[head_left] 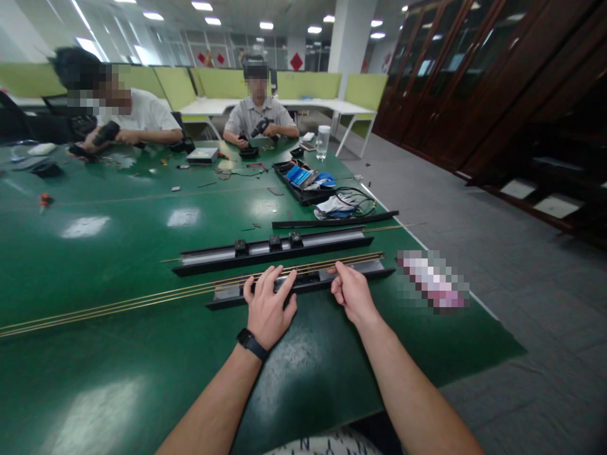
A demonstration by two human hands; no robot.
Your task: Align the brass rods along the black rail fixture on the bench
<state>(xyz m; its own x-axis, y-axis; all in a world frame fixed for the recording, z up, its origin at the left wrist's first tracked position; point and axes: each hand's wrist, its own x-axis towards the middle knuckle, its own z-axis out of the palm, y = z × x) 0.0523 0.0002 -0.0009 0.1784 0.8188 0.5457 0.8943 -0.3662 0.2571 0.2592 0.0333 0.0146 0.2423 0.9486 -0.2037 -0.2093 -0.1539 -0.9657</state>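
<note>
A long black and grey rail (227,292) lies near the front edge of the green table (118,253). My left hand (268,307), with a black watch on the wrist, lies flat on the rail's middle, fingers spread. My right hand (349,292) pinches the rail a little to the right, fingertips near thin brass rods (142,298) that run along the table past the rail. A second, longer rail (275,248) with three black blocks on it lies just behind.
A black strip (334,221) lies farther back, beside a tangle of cables (346,203) and a black tray (303,180) with blue parts. A water bottle (322,141) stands at the far edge. Two people sit across the table holding tools. Dark wooden cabinets (474,76) line the right.
</note>
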